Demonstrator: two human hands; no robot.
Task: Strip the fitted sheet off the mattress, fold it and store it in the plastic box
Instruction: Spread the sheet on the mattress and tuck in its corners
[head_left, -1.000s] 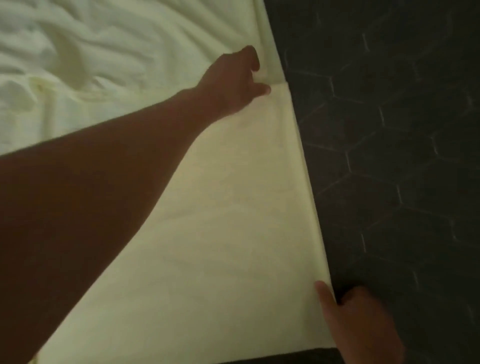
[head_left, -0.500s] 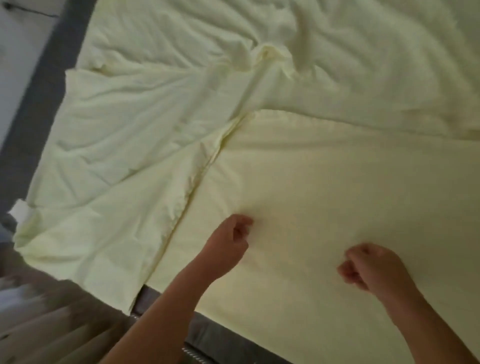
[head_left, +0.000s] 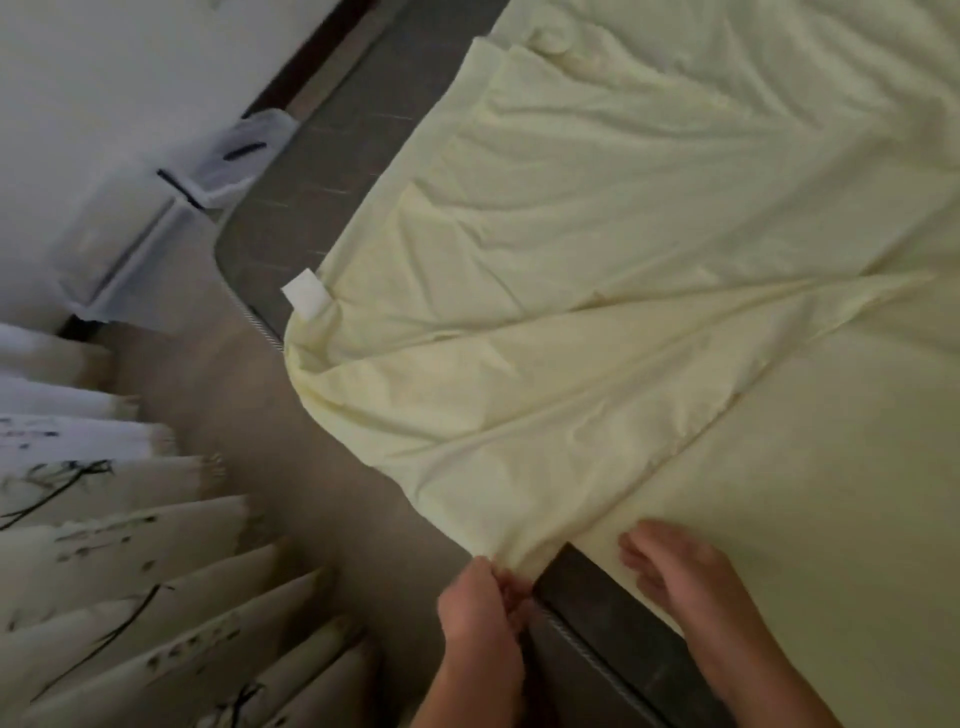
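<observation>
A pale yellow fitted sheet (head_left: 597, 291) lies loose and wrinkled over the dark grey mattress (head_left: 311, 171), partly folded, with a smoother layer at the lower right. A white label (head_left: 306, 293) sticks out at its left corner. My left hand (head_left: 483, 608) pinches a bunched corner of the sheet that hangs past the mattress's near edge. My right hand (head_left: 680, 577) rests on the smooth folded layer by that edge, fingers loosely bent. A clear plastic box (head_left: 234, 156) with dark clips stands on the floor beyond the mattress corner, its lid (head_left: 124, 260) lying beside it.
White pleated curtains (head_left: 114, 545) with dark branch prints fill the lower left. A strip of brown floor (head_left: 270, 441) runs between the curtains and the mattress. A white wall (head_left: 104, 78) is at the upper left.
The view swung left to the mattress's corner, bringing the box and curtains into sight. My left hand moved off the sheet's top to its hanging corner and took hold. My right hand uncurled onto the folded layer.
</observation>
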